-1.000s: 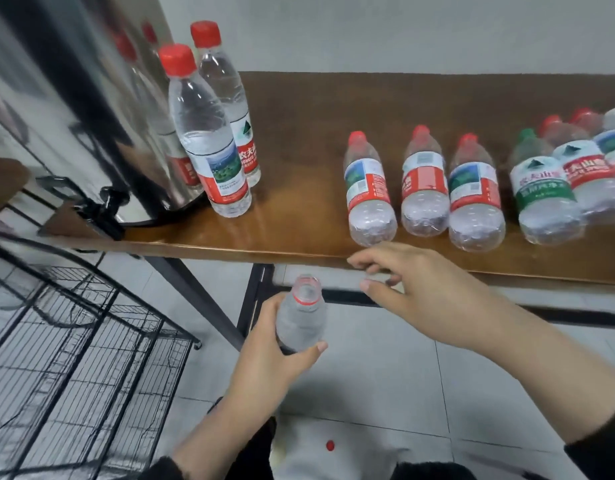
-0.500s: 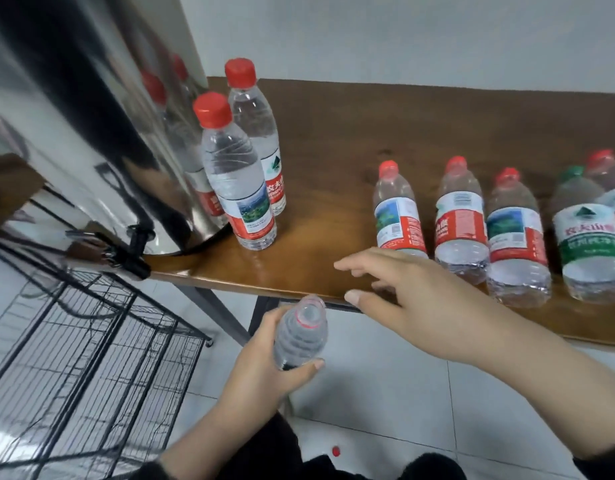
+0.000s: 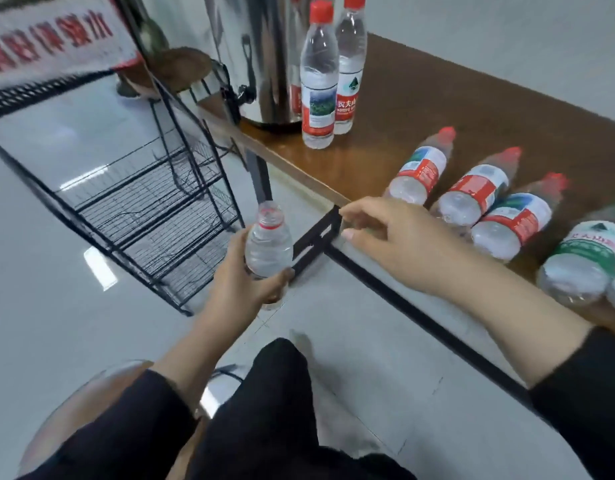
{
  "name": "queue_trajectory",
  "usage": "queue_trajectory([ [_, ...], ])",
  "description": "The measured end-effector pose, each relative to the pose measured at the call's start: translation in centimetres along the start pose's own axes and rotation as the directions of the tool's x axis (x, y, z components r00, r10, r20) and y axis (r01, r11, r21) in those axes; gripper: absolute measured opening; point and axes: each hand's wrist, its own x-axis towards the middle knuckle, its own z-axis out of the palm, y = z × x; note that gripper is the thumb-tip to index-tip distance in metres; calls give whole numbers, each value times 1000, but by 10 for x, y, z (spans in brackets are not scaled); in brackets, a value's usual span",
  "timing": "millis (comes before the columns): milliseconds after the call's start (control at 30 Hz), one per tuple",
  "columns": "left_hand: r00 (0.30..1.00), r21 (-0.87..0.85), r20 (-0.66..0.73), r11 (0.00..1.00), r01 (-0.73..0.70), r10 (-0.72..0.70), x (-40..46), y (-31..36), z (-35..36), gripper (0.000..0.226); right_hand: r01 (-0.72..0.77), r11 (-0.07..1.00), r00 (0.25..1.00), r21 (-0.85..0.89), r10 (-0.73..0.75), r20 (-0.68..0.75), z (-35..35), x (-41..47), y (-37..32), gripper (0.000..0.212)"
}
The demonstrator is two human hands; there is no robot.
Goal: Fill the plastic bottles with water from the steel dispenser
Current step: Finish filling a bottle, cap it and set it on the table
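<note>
An uncapped empty bottle [image 3: 268,244] is gripped in the left hand [image 3: 244,286] short of the steel dispenser [image 3: 261,57], the right hand [image 3: 399,241] loosely curled and holding nothing, while two capped bottles [image 3: 328,74] are stood filled and several lying bottles [image 3: 472,192] are left, seemingly empty.

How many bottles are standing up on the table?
2. Both stand capped on the wooden table, right beside the steel dispenser: the front bottle and the back bottle, touching it. The dispenser might hide more.

Bright, even overhead light; floor [image 3: 91,265] is showing white glare patches. Motion blur is smearing the sign [image 3: 53,32] and frame bottom. Wide-angle lens is bending the desk [image 3: 472,109] edge. Shadows soft.
</note>
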Motion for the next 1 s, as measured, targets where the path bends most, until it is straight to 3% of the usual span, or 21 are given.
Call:
queue_trajectory([
  [300, 985, 14, -152, 997, 78, -75, -56, -13, -33, 61, -62, 995, 997, 76, 59, 45, 23, 1, -15, 31],
  [700, 938, -64, -246, 970, 237, -245, -82, -137, -20, 68, -213, 976, 953, 45, 198, 227, 175, 30, 13, 31],
  [867, 882, -111, -352, 949, 293, -314, -92, -158, -4, 70, -204, 977, 923, 53, 175, 342, 222, 58, 32, 36],
  [1000, 793, -175, -469, 921, 349, -389, -108, -175, 26, 71, -183, 982, 888, 50, 143, 437, 254, 74, 58, 36],
])
